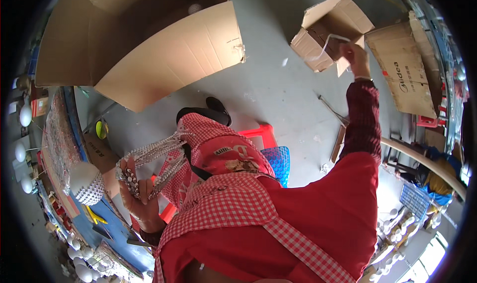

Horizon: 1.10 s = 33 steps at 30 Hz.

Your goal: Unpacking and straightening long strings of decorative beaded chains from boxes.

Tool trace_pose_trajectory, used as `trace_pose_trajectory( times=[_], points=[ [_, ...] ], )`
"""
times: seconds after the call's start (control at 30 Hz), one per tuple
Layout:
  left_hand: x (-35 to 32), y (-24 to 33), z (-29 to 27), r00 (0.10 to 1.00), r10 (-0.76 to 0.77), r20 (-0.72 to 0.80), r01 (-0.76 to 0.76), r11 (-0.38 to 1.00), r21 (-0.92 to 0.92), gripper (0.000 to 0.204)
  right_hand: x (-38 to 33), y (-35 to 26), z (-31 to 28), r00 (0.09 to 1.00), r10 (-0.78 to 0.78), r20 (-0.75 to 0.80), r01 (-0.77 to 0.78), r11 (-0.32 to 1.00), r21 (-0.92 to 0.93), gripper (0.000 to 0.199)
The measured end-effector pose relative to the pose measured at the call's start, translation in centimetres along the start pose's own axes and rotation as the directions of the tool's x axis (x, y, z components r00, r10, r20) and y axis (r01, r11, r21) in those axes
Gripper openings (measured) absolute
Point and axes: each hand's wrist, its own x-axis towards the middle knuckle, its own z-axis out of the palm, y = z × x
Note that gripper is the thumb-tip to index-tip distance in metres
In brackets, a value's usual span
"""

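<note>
Silvery bead strands [154,156] draped from the left hand [139,196], fingers closed round one end, raised at chest height so the loops hung free of the apron [233,203]. Stretched far out, the right hand [355,56] pinched a white strap [328,44] at a small box [328,32] on the floor [278,84].

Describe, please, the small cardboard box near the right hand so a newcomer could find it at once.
On the grey concrete floor, beyond the huge open cardboard carton, the raised right hand reaches a small brown cardboard box. Unlike the flattened cardboard sheet beside it, it stands open, flaps up.
</note>
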Motion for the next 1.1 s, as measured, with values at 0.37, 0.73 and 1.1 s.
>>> trace_pose_trajectory(
  times=[0.37,0.73,1.1],
  points=[
    [0.9,-0.2,1.6,0.997,0.0,-0.083,0.005,0.998,0.061,0.047,16.6,-0.6,-3.2,0.795,-0.188,-0.577,0.249,0.968,0.028,0.009],
    [1.7,-0.7,2.1,0.994,-0.046,-0.097,0.054,0.996,0.078,0.046,22.8,6.9,-8.9,0.887,-0.1,-0.45,0.083,0.995,-0.058,0.029],
    [2.2,-1.0,2.4,0.993,-0.072,-0.097,0.082,0.99,0.111,0.046,20.7,3.0,-8.0,0.88,-0.244,-0.407,0.115,0.942,-0.316,0.049]
  ],
)
